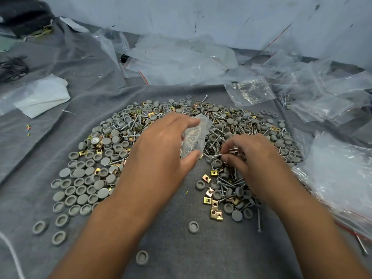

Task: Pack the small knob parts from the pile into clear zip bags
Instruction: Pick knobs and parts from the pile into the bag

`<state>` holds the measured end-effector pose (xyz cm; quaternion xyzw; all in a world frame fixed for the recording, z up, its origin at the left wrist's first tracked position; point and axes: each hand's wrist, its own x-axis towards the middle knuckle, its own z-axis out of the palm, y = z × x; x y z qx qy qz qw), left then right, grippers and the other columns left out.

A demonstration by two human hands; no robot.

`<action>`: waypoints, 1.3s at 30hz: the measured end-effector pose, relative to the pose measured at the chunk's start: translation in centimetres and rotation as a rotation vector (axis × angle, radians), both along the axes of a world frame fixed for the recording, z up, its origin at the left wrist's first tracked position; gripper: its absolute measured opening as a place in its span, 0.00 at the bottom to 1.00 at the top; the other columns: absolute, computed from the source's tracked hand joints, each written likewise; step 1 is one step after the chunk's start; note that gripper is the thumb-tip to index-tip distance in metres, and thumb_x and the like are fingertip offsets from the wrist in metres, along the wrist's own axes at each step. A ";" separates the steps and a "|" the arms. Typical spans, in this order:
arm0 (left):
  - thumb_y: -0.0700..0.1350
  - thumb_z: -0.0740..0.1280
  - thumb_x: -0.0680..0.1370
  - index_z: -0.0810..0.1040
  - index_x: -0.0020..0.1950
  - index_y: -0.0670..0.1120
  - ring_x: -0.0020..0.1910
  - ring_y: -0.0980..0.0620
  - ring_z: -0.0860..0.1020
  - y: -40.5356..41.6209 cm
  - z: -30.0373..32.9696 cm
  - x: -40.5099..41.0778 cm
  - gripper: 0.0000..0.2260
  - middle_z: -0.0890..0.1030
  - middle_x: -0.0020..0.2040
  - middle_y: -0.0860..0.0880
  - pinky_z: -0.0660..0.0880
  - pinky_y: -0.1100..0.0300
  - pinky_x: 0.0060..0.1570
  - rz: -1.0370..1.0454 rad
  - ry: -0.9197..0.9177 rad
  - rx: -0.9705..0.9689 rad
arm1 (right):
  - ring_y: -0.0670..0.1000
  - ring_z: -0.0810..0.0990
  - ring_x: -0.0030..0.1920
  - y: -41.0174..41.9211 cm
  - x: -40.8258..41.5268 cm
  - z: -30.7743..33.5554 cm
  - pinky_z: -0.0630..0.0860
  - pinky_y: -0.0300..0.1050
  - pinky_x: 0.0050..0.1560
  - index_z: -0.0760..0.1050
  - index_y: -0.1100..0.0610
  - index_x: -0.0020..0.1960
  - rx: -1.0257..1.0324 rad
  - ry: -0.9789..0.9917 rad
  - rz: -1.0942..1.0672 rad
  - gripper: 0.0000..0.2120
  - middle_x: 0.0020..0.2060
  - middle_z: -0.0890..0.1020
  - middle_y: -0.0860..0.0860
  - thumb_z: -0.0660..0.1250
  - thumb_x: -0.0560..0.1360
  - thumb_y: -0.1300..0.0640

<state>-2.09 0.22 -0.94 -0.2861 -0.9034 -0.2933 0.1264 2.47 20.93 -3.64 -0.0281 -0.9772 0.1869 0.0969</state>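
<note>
Stray grey caps [142,257] are scattered nearest on the grey cloth [221,258]. A small clear bag [196,135] is pinched by the left hand [161,150]; a screw [216,156] is pinched by the right hand [251,156] over the pile [112,150]. Empty zip bags [181,59] are heaped beyond.

I am seeing grey caps [104,193], silver screws [216,156] and brass-yellow clips [215,213] lying mixed on a plain dark grey cloth [177,252]. Clear bags [249,91] with thin red zip lines are piling beyond. A white sheet [43,97] is lying at left.
</note>
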 end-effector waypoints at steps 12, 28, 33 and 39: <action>0.52 0.73 0.72 0.76 0.69 0.52 0.49 0.64 0.72 -0.2 -0.1 -0.2 0.25 0.78 0.61 0.58 0.69 0.66 0.58 0.000 -0.005 0.018 | 0.42 0.68 0.50 -0.5 -0.6 -0.5 0.64 0.42 0.44 0.73 0.40 0.50 0.068 -0.041 -0.051 0.06 0.42 0.69 0.33 0.69 0.78 0.47; 0.49 0.74 0.72 0.77 0.68 0.51 0.50 0.63 0.73 -0.1 0.0 -0.1 0.24 0.79 0.61 0.57 0.71 0.64 0.58 -0.007 -0.015 0.032 | 0.40 0.82 0.46 -0.6 0.1 0.9 0.77 0.36 0.44 0.77 0.43 0.47 -0.555 0.277 -0.115 0.07 0.44 0.83 0.38 0.73 0.77 0.53; 0.51 0.74 0.72 0.75 0.69 0.53 0.49 0.62 0.74 0.0 0.0 0.0 0.25 0.78 0.61 0.59 0.74 0.61 0.58 -0.003 -0.024 0.023 | 0.42 0.82 0.43 -0.6 -0.1 1.1 0.79 0.41 0.44 0.76 0.46 0.47 -0.636 0.320 -0.177 0.05 0.42 0.83 0.43 0.72 0.78 0.53; 0.51 0.75 0.71 0.76 0.68 0.53 0.51 0.62 0.73 0.1 -0.1 0.0 0.26 0.78 0.61 0.58 0.74 0.60 0.60 -0.020 -0.014 0.020 | 0.50 0.84 0.43 -3.0 1.0 2.4 0.80 0.42 0.41 0.81 0.51 0.51 -0.642 0.470 0.140 0.06 0.42 0.84 0.47 0.74 0.77 0.60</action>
